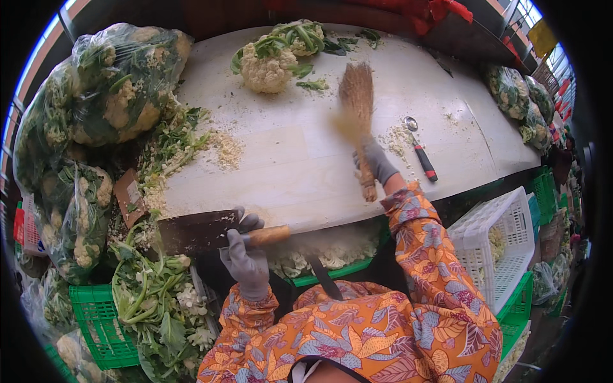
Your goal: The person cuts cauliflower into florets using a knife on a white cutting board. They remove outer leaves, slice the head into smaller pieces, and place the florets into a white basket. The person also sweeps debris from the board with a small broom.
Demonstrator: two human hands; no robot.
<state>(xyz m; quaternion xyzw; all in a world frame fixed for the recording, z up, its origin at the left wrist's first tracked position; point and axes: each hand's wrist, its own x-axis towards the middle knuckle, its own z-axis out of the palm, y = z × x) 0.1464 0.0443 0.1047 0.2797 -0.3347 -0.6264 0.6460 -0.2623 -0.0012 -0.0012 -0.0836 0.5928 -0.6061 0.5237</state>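
Observation:
My gloved left hand [246, 261] grips a cleaver [198, 232] where its dark wide blade meets the wooden handle, at the near left edge of the white table [292, 158]. In my gloved right hand [376, 160] is a short straw brush [357, 91], its bristles pointing away from me over the tabletop. Right of that hand lie cauliflower crumbs and a corer-like tool [424, 163] with a metal ring end and a black and red handle. Two cauliflower heads with leaves, the nearer one pale [268, 69], rest at the far side. A blurred yellowish spot partly covers the brush.
Plastic bags of cauliflower [134, 86] are heaped at the left, above trimmed leaves [153, 297] and a green crate [100, 325]. Cut florets [335, 258] lie in a green crate below the table's near edge. A white crate [493, 249] leans at the right; more bagged cauliflower [507, 93] lies beyond.

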